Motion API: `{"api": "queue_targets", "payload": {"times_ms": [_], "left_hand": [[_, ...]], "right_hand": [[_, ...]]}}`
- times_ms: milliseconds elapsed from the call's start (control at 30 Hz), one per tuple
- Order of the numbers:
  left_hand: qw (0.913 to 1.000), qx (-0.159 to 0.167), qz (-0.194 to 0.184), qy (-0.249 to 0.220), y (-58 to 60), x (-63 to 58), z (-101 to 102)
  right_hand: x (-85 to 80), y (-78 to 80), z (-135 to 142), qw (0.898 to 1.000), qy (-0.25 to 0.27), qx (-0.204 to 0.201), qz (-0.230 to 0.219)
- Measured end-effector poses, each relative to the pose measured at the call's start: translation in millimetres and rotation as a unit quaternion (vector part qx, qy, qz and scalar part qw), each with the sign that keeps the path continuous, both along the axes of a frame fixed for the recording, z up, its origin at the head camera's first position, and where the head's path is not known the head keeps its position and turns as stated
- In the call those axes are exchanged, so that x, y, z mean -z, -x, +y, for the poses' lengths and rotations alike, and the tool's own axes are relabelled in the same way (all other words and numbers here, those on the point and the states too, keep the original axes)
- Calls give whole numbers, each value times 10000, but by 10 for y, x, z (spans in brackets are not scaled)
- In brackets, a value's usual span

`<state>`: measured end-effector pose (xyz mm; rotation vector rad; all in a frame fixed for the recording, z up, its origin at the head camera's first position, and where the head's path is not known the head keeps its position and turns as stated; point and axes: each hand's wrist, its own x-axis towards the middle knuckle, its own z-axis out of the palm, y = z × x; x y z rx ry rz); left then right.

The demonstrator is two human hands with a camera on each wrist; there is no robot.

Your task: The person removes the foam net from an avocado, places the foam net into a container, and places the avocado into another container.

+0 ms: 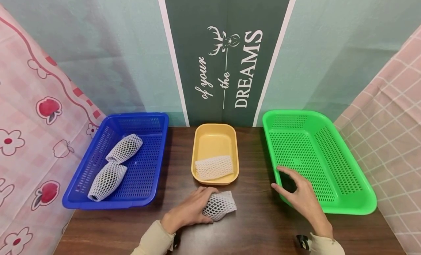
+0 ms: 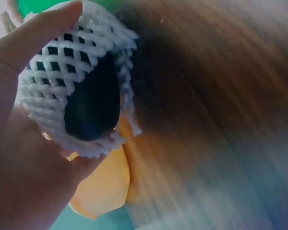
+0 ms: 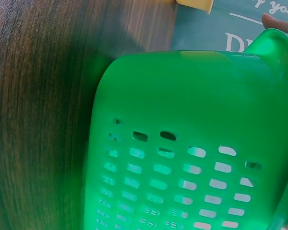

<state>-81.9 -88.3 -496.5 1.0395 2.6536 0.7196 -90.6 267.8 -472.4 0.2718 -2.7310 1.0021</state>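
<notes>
My left hand (image 1: 194, 208) grips a white foam net sleeve (image 1: 219, 205) just above the wooden table, in front of the yellow tray. Inside the sleeve sits a smooth, dark, rounded thing (image 2: 93, 98), whose end shows through the sleeve's opening in the left wrist view; its kind is unclear. At the near left corner of the green basket (image 1: 356, 203), my right hand (image 1: 304, 196) is held with thumb and fingers apart and nothing between them. One fingertip lies close to the basket's rim; contact cannot be told.
The blue basket (image 1: 149, 145) at left holds two net-sleeved dark things, one upper (image 1: 125, 149) and one lower (image 1: 107, 182). A flat foam net (image 1: 214, 167) lies in the yellow tray (image 1: 215, 128). Printed cloths hang behind and at both sides of the table (image 1: 250, 229).
</notes>
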Motion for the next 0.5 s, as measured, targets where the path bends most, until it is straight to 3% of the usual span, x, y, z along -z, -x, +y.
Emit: {"api": "queue_targets", "payload": {"times_ms": [100, 333, 500], "left_hand": [[9999, 60, 91, 15, 2, -17, -40], [9996, -91, -230, 123, -7, -56, -159], [9997, 7, -171, 165, -3, -48, -213]], "right_hand": [[-5, 0, -4, 10000, -4, 10, -12], [-14, -2, -11, 10000, -11, 23, -60], [-12, -9, -18, 10000, -3, 22, 4]]}}
